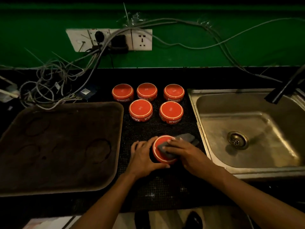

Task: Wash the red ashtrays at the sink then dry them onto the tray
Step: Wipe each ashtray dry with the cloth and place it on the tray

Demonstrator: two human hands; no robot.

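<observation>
Drying looks to be the step in hand: at lower centre of the frame the left hand (pixel 143 155) curls its fingers and thumb round the side of one red ashtray (pixel 160 157), bracing it on the dark dotted mat (pixel 158 129) so it cannot slide. The right hand (pixel 179 150) presses a grey cloth (pixel 186 138) down on the ashtray's upturned base, fingers bent over the fabric and gripping it; the rest of the cloth trails toward the upper right. This ashtray is upside down, which I judge lets the base and wall be wiped.

Left of the hands, the brown tray (pixel 66 187) lies on the counter (pixel 165 75) with only faint ring marks on it and no ashtray placed, so drying appears barely begun. To the right, the steel sink (pixel 214 100) stands close at hand with its drain (pixel 237 140) bare.

Farther up the mat, five more red ashtrays (pixel 140 110) sit inverted in two rows, three behind and two in front, apart from one another. Each is glossy red with a pale ring round the base and white lettering on the wall, upside down as seen. Whether they are wet cannot be told. Beyond, tangled cables (pixel 49 83) run to wall sockets (pixel 142 39) in the upper left.
</observation>
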